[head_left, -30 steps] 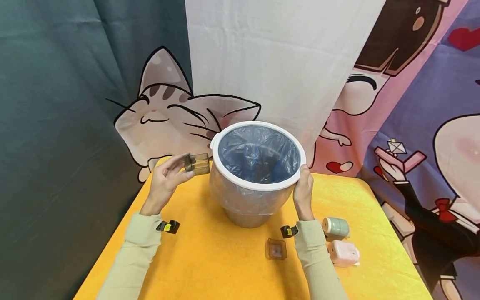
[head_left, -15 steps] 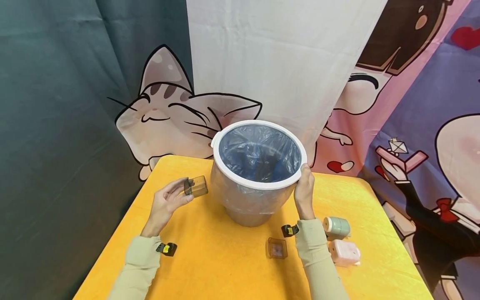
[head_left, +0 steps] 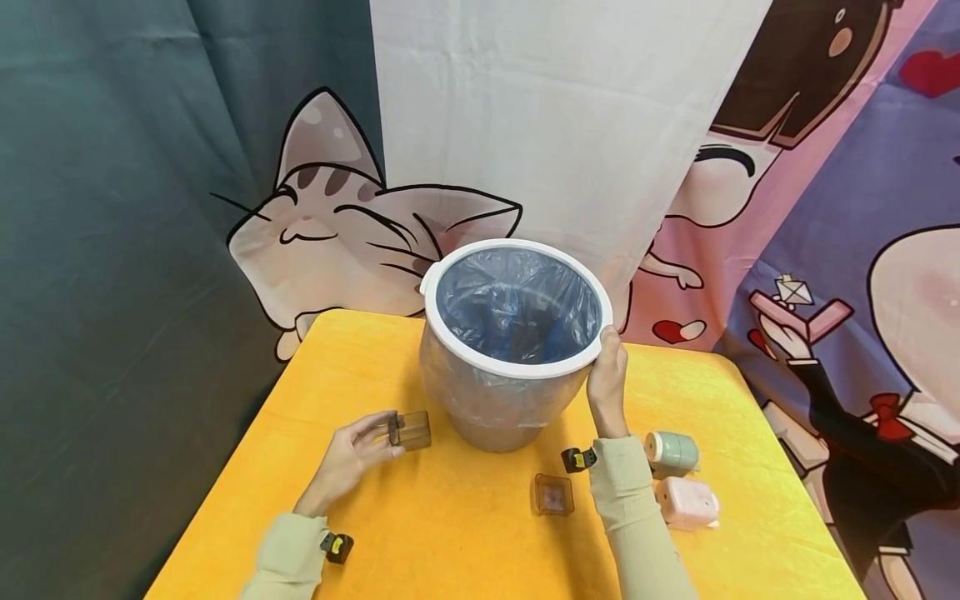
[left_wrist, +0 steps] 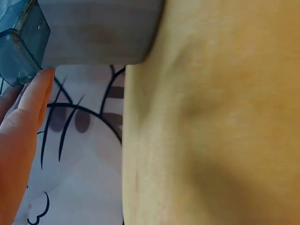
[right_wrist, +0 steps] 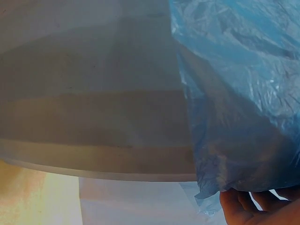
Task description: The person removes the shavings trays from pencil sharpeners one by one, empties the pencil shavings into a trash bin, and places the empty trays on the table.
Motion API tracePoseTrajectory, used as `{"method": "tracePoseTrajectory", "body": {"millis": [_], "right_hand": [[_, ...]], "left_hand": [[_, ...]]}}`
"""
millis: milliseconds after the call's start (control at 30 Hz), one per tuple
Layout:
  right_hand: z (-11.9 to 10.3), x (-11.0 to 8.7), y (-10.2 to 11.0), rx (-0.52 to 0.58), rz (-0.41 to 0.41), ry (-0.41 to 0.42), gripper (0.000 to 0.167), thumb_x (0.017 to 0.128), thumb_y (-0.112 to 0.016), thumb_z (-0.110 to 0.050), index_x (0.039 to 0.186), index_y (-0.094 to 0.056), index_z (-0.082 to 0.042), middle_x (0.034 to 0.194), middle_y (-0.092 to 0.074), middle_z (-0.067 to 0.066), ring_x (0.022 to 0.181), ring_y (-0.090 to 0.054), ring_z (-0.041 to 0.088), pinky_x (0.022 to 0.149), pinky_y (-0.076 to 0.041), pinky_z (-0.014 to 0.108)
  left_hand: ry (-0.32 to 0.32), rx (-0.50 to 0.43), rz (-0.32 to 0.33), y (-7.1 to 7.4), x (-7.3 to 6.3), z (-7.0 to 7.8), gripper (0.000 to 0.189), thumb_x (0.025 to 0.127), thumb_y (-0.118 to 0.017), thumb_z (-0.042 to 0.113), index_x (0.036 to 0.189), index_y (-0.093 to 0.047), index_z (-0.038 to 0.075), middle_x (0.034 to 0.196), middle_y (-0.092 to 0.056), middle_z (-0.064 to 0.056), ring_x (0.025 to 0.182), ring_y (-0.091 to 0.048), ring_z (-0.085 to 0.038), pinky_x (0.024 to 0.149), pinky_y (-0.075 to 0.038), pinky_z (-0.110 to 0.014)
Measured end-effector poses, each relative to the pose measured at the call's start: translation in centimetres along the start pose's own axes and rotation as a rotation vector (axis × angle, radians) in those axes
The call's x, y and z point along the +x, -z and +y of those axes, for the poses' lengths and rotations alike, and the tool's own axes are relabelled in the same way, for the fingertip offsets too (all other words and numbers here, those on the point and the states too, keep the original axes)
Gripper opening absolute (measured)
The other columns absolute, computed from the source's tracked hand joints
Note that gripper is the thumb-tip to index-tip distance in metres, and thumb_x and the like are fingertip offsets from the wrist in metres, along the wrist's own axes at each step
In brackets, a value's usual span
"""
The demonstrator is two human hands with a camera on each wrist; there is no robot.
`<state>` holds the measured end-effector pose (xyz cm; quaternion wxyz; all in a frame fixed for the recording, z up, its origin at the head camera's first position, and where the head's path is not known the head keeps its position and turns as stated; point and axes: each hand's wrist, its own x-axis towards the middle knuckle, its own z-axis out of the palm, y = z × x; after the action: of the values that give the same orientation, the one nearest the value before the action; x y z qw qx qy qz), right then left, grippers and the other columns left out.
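My left hand [head_left: 352,458] holds a small see-through plastic box [head_left: 411,431] by its left end, thumb at the near side and fingers behind. Low over the yellow table, the box is in front and to the left of a trash can [head_left: 517,370] with a white rim. In the left wrist view, a fingertip [left_wrist: 44,77] presses the box's edge. A thin plastic bag [right_wrist: 243,84] lines the can and folds down over its outside. My right hand [head_left: 607,385] grips the rim at the right; its fingers [right_wrist: 232,206] show below the bag's hem.
Another small see-through box [head_left: 552,496] lies on the yellow table [head_left: 435,533], inside the right forearm. Right of that forearm are a green [head_left: 672,454] and a pink [head_left: 687,503] small appliance-like object. Cartoon-printed cloth [head_left: 525,117] hangs behind the table.
My left hand has lowered the small box from beside the can's rim toward the table and nearer the can's base. The right hand keeps its grip on the rim.
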<state>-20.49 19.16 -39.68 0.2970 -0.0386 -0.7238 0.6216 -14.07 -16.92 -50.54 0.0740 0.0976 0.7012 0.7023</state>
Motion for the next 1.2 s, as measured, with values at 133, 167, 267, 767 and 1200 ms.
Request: {"method": "tracePoseTrajectory", "body": {"millis": [133, 167, 267, 767, 1200], "right_hand": [[0.0, 0.0, 0.0, 0.004, 0.002, 0.004, 0.052, 0.098, -0.024, -0.036, 0.107, -0.061, 0.001, 0.099, -0.056, 0.011, 0.089, -0.046, 0.015, 0.081, -0.037, 0.023], [0.0, 0.0, 0.0, 0.008, 0.002, 0.004, 0.052, 0.098, -0.024, -0.036, 0.107, -0.061, 0.0, 0.099, -0.057, 0.011, 0.089, -0.046, 0.015, 0.081, -0.037, 0.024], [0.0, 0.0, 0.0, 0.01, -0.001, 0.001, 0.052, 0.099, -0.024, -0.036, 0.111, -0.061, -0.001, 0.103, -0.058, 0.012, 0.09, -0.047, 0.015, 0.084, -0.038, 0.024], [-0.1, -0.2, 0.2, 0.024, -0.008, -0.018, 0.052, 0.099, -0.025, -0.035, 0.115, -0.06, 0.0, 0.11, -0.059, 0.014, 0.094, -0.048, 0.015, 0.088, -0.038, 0.023], [-0.2, -0.2, 0.2, 0.015, -0.02, -0.021, 0.051, 0.099, -0.023, -0.032, 0.12, -0.059, -0.002, 0.115, -0.059, 0.014, 0.097, -0.049, 0.016, 0.092, -0.038, 0.028]], "left_hand": [[0.017, -0.008, -0.036, -0.6, -0.5, -1.0, 0.066, 0.075, -0.075, 0.011, 0.132, -0.043, -0.003, 0.135, -0.042, -0.021, 0.124, -0.042, -0.033, 0.096, -0.043, -0.025], [0.022, -0.009, -0.04, -0.8, -0.6, -1.2, 0.066, 0.075, -0.075, 0.011, 0.131, -0.043, -0.003, 0.135, -0.042, -0.021, 0.124, -0.042, -0.033, 0.096, -0.043, -0.025], [0.039, -0.016, -0.053, -1.2, -0.8, -1.7, 0.064, 0.074, -0.075, 0.011, 0.13, -0.045, -0.001, 0.135, -0.04, -0.023, 0.124, -0.041, -0.034, 0.096, -0.043, -0.025], [0.057, 0.019, -0.101, -3.8, -1.3, -4.1, 0.069, 0.077, -0.073, 0.011, 0.134, -0.038, -0.005, 0.139, -0.034, -0.024, 0.129, -0.034, -0.037, 0.102, -0.035, -0.029], [0.027, 0.048, -0.193, -5.8, -1.1, -5.2, 0.07, 0.078, -0.071, 0.006, 0.134, -0.034, -0.009, 0.139, -0.032, -0.029, 0.13, -0.029, -0.041, 0.104, -0.031, -0.032]]}}
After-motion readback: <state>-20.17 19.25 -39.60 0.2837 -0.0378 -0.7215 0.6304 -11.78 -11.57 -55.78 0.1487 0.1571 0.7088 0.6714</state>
